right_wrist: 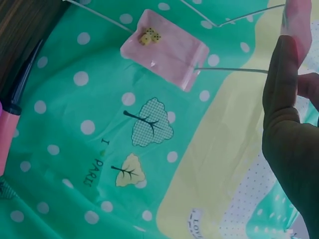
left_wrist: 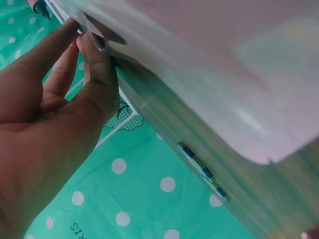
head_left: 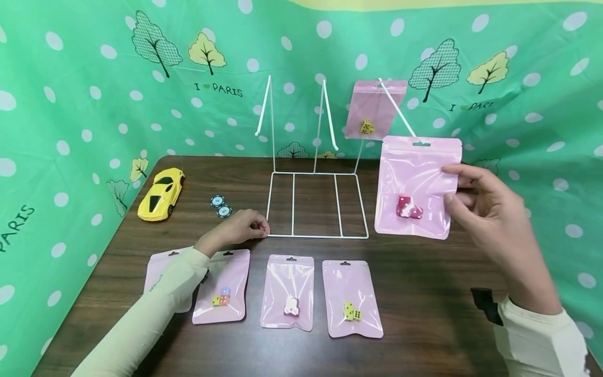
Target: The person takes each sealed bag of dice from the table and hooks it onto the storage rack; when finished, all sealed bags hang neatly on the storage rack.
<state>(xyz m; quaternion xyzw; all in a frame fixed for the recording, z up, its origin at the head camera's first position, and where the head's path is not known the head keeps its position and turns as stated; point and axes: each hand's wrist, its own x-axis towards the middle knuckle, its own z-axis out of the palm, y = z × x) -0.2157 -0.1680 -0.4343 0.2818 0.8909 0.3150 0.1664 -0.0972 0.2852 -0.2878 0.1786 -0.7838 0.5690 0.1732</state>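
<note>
My right hand pinches the right edge of a pink zip bag with red dice inside. The bag is held upright, its hang hole right at the tip of the right-hand hook of a white wire rack. Farther back on that hook hangs another pink bag with yellow dice, also seen in the right wrist view. At the rack's front left corner, the fingertips of my left hand pinch the wire base. The other two hooks carry nothing.
Along the front lie several pink bags: one with yellow dice, one with a whitish piece, one with mixed dice, and one partly under my left sleeve. Poker chips and a yellow toy car sit at left.
</note>
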